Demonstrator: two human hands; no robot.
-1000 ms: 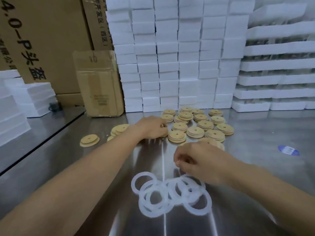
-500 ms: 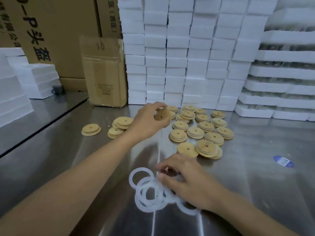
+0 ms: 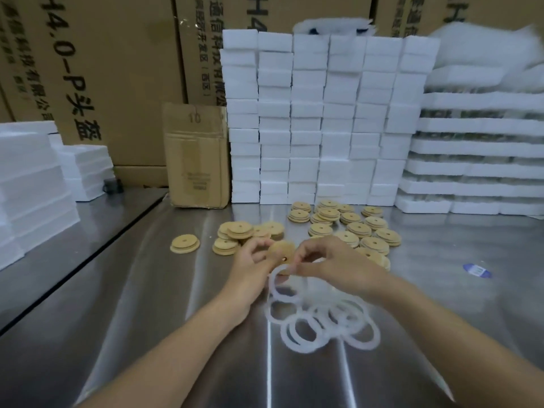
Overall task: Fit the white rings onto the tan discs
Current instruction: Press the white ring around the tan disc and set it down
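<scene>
The surface [image 3: 147, 304] is brushed, reflective metal, with a dark seam [image 3: 117, 231] running diagonally across its left part. Near the front lies a loose, overlapping pile of white rings [image 3: 329, 320]. Farther back, tan discs [image 3: 353, 228] sit in many short stacks, with a smaller group [image 3: 238, 231] to their left and one stack [image 3: 185, 245] apart from it. A small cardboard box [image 3: 196, 160] stands upright at the back, just beside tall columns of white foam blocks [image 3: 318, 128]. Stacked foam trays [image 3: 477, 151] stand on the right, foam slabs [image 3: 29, 184] on the left. A blue oval sticker [image 3: 477, 270] lies flat at right.
</scene>
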